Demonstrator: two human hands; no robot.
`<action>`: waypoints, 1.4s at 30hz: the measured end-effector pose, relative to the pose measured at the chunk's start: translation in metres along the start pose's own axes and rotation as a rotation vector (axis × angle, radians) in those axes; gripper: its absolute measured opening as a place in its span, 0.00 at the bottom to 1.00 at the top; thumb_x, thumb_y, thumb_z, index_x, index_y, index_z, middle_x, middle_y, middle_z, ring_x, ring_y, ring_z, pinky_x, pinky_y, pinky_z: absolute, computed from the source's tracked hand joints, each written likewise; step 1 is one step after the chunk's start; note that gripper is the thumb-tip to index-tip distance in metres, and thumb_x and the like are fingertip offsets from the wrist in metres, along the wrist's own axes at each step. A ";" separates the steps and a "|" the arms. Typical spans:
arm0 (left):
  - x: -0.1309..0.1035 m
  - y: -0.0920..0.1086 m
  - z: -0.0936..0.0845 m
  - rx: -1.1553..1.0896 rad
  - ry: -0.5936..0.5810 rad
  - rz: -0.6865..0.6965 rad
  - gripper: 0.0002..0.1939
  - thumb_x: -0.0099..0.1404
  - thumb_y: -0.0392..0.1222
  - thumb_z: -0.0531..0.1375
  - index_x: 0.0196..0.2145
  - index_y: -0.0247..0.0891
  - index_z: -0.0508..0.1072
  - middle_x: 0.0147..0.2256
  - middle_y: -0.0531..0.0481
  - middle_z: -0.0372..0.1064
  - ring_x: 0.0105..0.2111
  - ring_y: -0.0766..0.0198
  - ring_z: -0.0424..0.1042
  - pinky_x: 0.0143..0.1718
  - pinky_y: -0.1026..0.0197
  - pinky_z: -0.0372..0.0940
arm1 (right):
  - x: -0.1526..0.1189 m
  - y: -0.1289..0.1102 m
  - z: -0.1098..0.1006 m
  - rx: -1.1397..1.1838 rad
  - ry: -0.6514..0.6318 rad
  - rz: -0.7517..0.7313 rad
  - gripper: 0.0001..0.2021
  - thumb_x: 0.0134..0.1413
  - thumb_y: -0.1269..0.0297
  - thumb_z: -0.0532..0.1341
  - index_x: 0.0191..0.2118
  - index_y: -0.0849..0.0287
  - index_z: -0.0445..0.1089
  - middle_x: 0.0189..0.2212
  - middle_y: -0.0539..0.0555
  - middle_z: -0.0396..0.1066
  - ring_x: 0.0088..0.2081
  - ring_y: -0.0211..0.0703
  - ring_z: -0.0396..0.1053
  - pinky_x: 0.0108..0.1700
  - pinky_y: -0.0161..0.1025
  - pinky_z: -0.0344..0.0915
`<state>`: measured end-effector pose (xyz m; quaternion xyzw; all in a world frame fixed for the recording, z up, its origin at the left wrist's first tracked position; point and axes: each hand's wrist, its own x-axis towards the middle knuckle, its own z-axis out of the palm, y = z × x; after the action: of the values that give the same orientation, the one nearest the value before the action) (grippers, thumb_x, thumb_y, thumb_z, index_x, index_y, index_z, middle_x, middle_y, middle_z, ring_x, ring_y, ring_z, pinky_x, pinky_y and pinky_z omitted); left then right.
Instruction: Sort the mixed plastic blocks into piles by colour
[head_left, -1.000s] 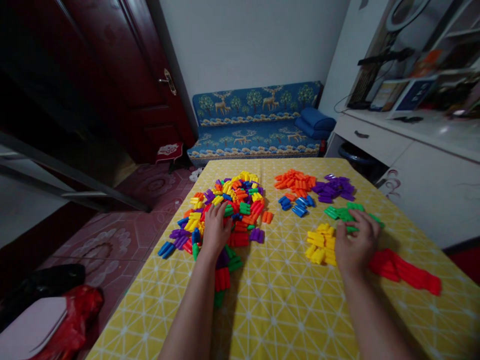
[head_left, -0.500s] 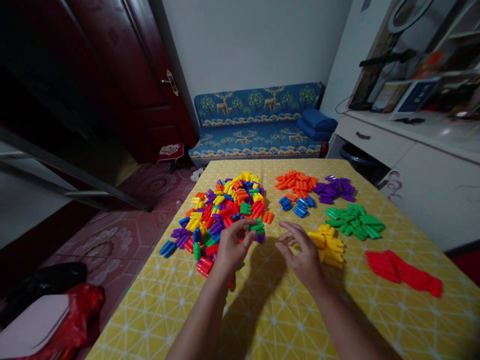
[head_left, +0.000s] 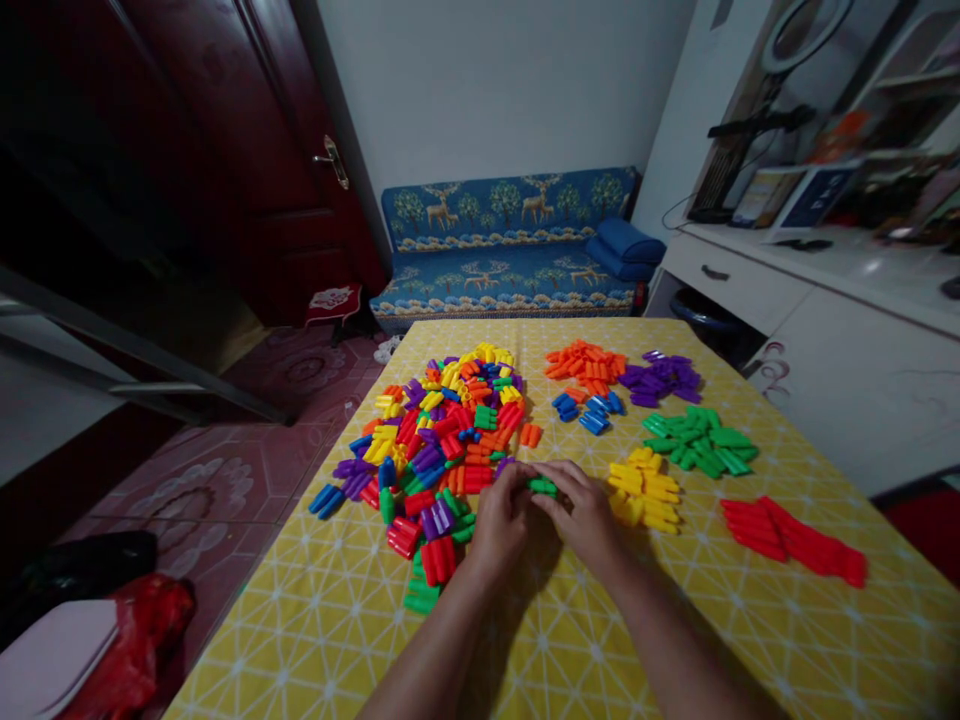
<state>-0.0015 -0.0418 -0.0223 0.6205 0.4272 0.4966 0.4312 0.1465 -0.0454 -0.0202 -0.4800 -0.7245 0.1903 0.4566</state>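
We have both hands close together over the yellow tablecloth (head_left: 555, 650). Our right hand (head_left: 583, 515) has its fingers bent narrow and holds a small green toy piece (head_left: 542, 486). Our left hand (head_left: 498, 520) has its fingers curled in just beside that piece, and we can't tell if they hold it too.

The big mixed pile (head_left: 442, 440) lies on the left, with lots of colors jumbled up. On the right, we see orange pieces (head_left: 587, 366) at the back, with purple pieces (head_left: 660, 380) beside them and blue pieces (head_left: 595, 422) in front. Nearer our right hand are yellow pieces (head_left: 646, 492), then green pieces (head_left: 701, 440) and long red pieces (head_left: 795, 540) farther right.
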 end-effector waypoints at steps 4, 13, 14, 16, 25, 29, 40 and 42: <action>0.012 -0.005 0.019 -0.061 0.103 -0.073 0.18 0.60 0.30 0.55 0.47 0.39 0.68 0.39 0.46 0.72 0.41 0.60 0.72 0.45 0.57 0.66 | 0.001 0.009 0.000 -0.004 0.113 0.117 0.15 0.55 0.67 0.61 0.49 0.55 0.70 0.44 0.58 0.73 0.45 0.49 0.72 0.47 0.48 0.71; 0.017 -0.006 0.026 -0.023 0.119 -0.067 0.10 0.60 0.32 0.55 0.38 0.36 0.74 0.37 0.46 0.74 0.41 0.59 0.73 0.46 0.55 0.66 | 0.001 0.013 0.001 0.137 0.144 0.336 0.15 0.51 0.63 0.61 0.46 0.57 0.67 0.39 0.57 0.75 0.37 0.46 0.75 0.38 0.42 0.73; 0.017 -0.006 0.024 -0.031 0.119 -0.073 0.10 0.61 0.33 0.55 0.38 0.36 0.74 0.37 0.46 0.74 0.41 0.59 0.73 0.46 0.55 0.66 | 0.000 0.013 0.003 0.144 0.144 0.332 0.15 0.51 0.63 0.61 0.46 0.57 0.66 0.39 0.57 0.75 0.37 0.45 0.75 0.38 0.42 0.73; 0.016 -0.008 0.023 -0.048 0.119 -0.085 0.09 0.61 0.34 0.56 0.38 0.35 0.74 0.37 0.45 0.74 0.41 0.59 0.73 0.47 0.55 0.66 | -0.001 0.012 0.006 0.127 0.140 0.319 0.15 0.51 0.63 0.61 0.46 0.57 0.66 0.39 0.56 0.75 0.37 0.45 0.75 0.38 0.41 0.73; 0.013 -0.012 0.022 -0.064 0.144 -0.087 0.08 0.63 0.39 0.57 0.38 0.38 0.74 0.37 0.45 0.74 0.41 0.58 0.72 0.46 0.53 0.66 | 0.011 0.020 -0.049 -0.351 0.420 0.215 0.16 0.53 0.56 0.61 0.46 0.56 0.71 0.39 0.59 0.75 0.39 0.48 0.73 0.40 0.43 0.69; 0.014 -0.014 0.021 -0.030 0.116 -0.095 0.09 0.63 0.40 0.57 0.37 0.37 0.75 0.35 0.45 0.74 0.37 0.59 0.72 0.42 0.55 0.67 | 0.017 0.072 -0.116 -0.514 0.681 0.450 0.21 0.49 0.52 0.60 0.46 0.61 0.71 0.31 0.59 0.73 0.29 0.47 0.68 0.33 0.43 0.64; 0.015 -0.016 0.023 0.027 0.081 -0.045 0.09 0.61 0.34 0.56 0.35 0.36 0.77 0.32 0.47 0.73 0.34 0.61 0.71 0.37 0.60 0.65 | 0.013 0.116 -0.138 -0.832 0.519 0.286 0.19 0.56 0.54 0.53 0.40 0.62 0.74 0.44 0.67 0.72 0.45 0.57 0.67 0.48 0.54 0.61; 0.015 -0.016 0.022 0.025 0.078 -0.048 0.09 0.60 0.34 0.56 0.35 0.36 0.77 0.32 0.47 0.73 0.34 0.61 0.71 0.37 0.60 0.65 | 0.008 0.101 -0.123 -0.728 0.462 0.163 0.19 0.58 0.54 0.53 0.41 0.61 0.74 0.43 0.63 0.73 0.45 0.53 0.68 0.49 0.50 0.62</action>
<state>0.0211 -0.0257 -0.0364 0.5957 0.4644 0.5045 0.4182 0.3018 -0.0107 -0.0260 -0.6951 -0.5829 -0.1545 0.3914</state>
